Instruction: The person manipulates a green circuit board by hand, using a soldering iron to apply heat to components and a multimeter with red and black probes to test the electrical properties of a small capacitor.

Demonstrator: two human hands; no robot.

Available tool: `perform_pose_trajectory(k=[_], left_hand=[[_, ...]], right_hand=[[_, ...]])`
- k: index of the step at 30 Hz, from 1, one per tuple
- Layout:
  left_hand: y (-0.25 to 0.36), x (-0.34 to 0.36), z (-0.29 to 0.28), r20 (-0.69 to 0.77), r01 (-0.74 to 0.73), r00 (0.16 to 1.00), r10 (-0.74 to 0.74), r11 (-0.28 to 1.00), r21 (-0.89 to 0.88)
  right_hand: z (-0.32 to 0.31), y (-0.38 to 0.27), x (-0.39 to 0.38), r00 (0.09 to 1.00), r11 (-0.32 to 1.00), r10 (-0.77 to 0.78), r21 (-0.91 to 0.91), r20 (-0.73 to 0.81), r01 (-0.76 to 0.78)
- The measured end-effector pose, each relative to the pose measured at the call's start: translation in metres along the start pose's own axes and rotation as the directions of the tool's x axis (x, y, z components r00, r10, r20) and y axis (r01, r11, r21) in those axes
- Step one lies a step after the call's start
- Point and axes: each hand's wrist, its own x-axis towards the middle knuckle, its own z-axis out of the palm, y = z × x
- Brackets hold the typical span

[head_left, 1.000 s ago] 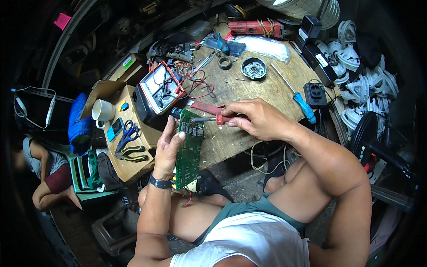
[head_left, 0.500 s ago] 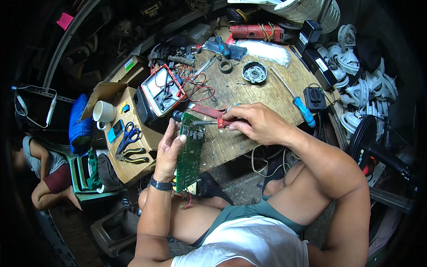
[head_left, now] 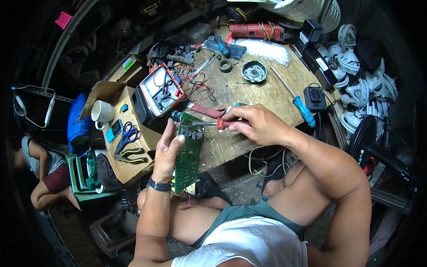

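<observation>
Upright in my left hand (head_left: 166, 155) is a green circuit board (head_left: 187, 164), gripped by its left edge with the thumb on its face. Dark components stand on its upper part, a cylindrical capacitor (head_left: 176, 115) shows at its top, and thin wires hang below. My right hand (head_left: 251, 122) is closed round a soldering iron (head_left: 221, 124) with a red handle. Its metal shaft points left, and the tip is at the board's upper components; whether it touches them cannot be made out.
Left of the board, a cardboard box (head_left: 126, 171) bears scissors (head_left: 126, 135), pliers (head_left: 131, 155) and a white mug (head_left: 102, 111). Behind it lies a multimeter (head_left: 162, 91) with red and black leads. A round metal part (head_left: 254, 71) and a blue-handled screwdriver (head_left: 304, 111) lie on the wooden table (head_left: 222, 151).
The board and my left hand have shifted very slightly left. My right hand and the soldering iron stay almost where they were.
</observation>
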Motion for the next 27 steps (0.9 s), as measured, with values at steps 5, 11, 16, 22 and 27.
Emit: perform_pose_trajectory(k=[5, 11, 16, 22, 27], left_hand=[[-0.0029, 0.0017, -0.0040, 0.006, 0.003, 1.000, -0.003, 1.000, -0.019], [-0.0063, 0.0025, -0.0079, 0.011, 0.043, 0.999, -0.043, 0.999, -0.005], [-0.0063, 0.0029, -0.0084, 0.014, 0.046, 0.999, -0.046, 0.999, -0.005], [-0.0062, 0.0027, -0.0075, 0.009, 0.042, 0.999, -0.042, 0.999, -0.024], [-0.0063, 0.0026, -0.0088, 0.009, 0.053, 0.999, -0.053, 0.998, -0.039]], right_hand=[[-0.0032, -0.0015, 0.0004, 0.999, 0.999, 0.031, 0.030, 0.009, -0.031], [-0.0020, -0.0025, 0.0004, 0.999, 0.999, 0.031, 0.030, 0.018, -0.032], [-0.0021, -0.0032, 0.0001, 0.999, 0.999, 0.033, 0.027, 0.020, -0.034], [0.0006, -0.0023, -0.0002, 0.999, 0.999, 0.035, 0.036, 0.027, -0.035], [0.0014, -0.0022, -0.0007, 0.999, 0.999, 0.028, 0.032, 0.016, -0.028]])
